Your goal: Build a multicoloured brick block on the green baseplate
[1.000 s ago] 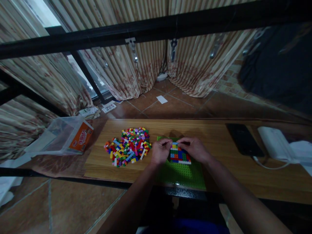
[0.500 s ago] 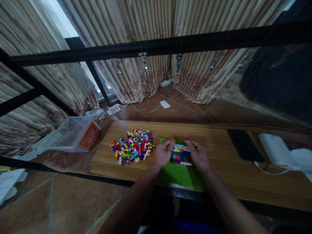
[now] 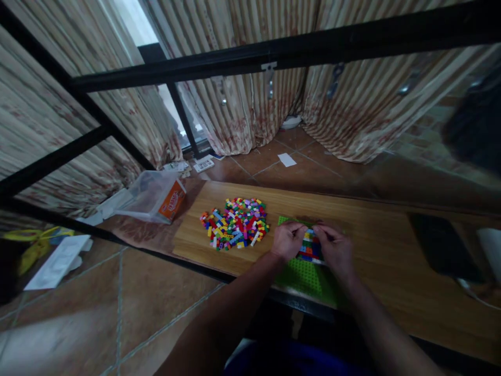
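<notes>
A green studded baseplate lies on the wooden table, carrying a patch of toy bricks in red, blue, green, white and other colours. My left hand is over the patch's left side, fingers bent into a pinch. On the right, my right hand is likewise closed, covering part of the bricks. The two sets of fingertips come close together at the patch's far edge. Whatever lies between them is too small or hidden to make out. To the left spreads a pile of loose toy bricks.
A clear plastic bin with an orange label stands left of the pile. At the right of the wooden table lie a dark phone with a cable and a white device. A black rail crosses beyond the table.
The view has swung right to left across the scene, so everything sits farther right or shifted. My hands have drawn closer together over the brick patch, fingertips almost meeting.
</notes>
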`<move>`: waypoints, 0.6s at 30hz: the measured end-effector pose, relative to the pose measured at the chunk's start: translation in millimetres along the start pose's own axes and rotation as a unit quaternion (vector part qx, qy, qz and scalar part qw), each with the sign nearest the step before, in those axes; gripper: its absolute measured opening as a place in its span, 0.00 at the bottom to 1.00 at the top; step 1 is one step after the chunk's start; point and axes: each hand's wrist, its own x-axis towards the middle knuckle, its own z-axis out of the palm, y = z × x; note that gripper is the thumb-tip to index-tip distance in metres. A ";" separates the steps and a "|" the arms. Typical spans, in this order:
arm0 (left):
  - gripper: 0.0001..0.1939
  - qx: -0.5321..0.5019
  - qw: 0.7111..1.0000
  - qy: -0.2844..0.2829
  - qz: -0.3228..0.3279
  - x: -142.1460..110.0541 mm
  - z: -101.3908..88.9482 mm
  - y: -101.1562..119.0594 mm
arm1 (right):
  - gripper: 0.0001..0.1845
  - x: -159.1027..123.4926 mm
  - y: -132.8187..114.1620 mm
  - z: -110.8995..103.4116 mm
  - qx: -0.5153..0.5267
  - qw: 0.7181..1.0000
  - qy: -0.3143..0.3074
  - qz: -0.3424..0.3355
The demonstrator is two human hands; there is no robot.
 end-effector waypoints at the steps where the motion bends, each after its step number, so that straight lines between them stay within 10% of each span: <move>1: 0.14 0.005 1.000 0.004 -0.001 -1.1 0.2 0.5 | 0.19 -1.2 -1.1 -1.5 -0.018 1.000 -0.007 -0.012; 11: 0.14 0.032 0.999 0.021 0.027 -8.7 1.3 2.1 | 0.28 -46.0 -14.8 1.0 -0.310 0.926 -0.028 -0.212; 18: 0.16 0.038 0.992 0.106 0.061 -82.5 -38.7 10.9 | 0.28 -25.2 -10.3 6.0 -0.350 0.909 -0.057 -0.218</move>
